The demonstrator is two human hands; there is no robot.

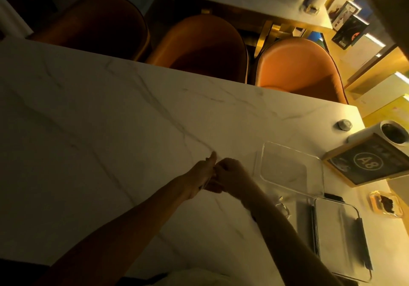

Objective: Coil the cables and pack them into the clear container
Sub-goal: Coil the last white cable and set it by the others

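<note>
**Both hands bunched over a thin cable**

Left hand [202, 174] and right hand [230, 175] meet above the worktop [110, 119], each grip curled round a thin cable [204, 184], barely visible between them. Just right sits the clear container [290, 168], near the worktop's right edge, its lid [338, 234] closer to the near edge.

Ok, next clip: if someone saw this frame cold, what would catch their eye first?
Probably the two hands meeting mid-table, the left hand and right hand pressed together around something small and dark that is too dim to identify. Just to their right sits the clear container, apparently empty, on the marble table. Beyond that, the black A8 sign and the three orange chairs along the far edge stand out.
</note>
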